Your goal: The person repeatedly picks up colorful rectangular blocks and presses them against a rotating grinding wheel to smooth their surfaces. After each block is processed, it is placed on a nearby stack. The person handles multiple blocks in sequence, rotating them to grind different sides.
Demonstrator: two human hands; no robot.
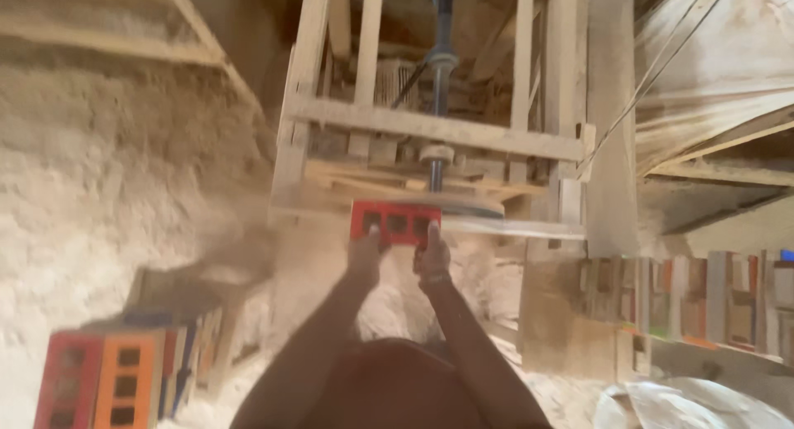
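Red rectangular mould (395, 223) with 3 square openings in a row is held out in front of the person, both arms stretched forward from the bottom of the view. Nearest the camera lie the 2 bare forearms, converging toward it. The left hand (364, 255) grips its lower left edge and the right hand (432, 259) its lower right edge, fingers (432, 233) of each clamped on the frame with a fingertip lying up its front face. The mould sits upright, facing the camera, just at the front lip of a pale wooden press frame (430, 131).

To the lower left, a stack of similar red and orange moulds (103, 379) with square holes stands on edge on the sandy ground, with blue ones behind (blurred). To the lower right, a row of multicoloured blocks (703, 305) stands side by side along a wooden ledge, and a crumpled whitish sack (686, 404) lies below them.

Beyond the mould, a dark metal vertical rod (440, 73) runs down through the press frame to a pale round disc (436, 154) just above the mould. A heap of pale sandy material (124, 164) fills the left side. Plastic sheeting (711, 73) hangs at the far right.
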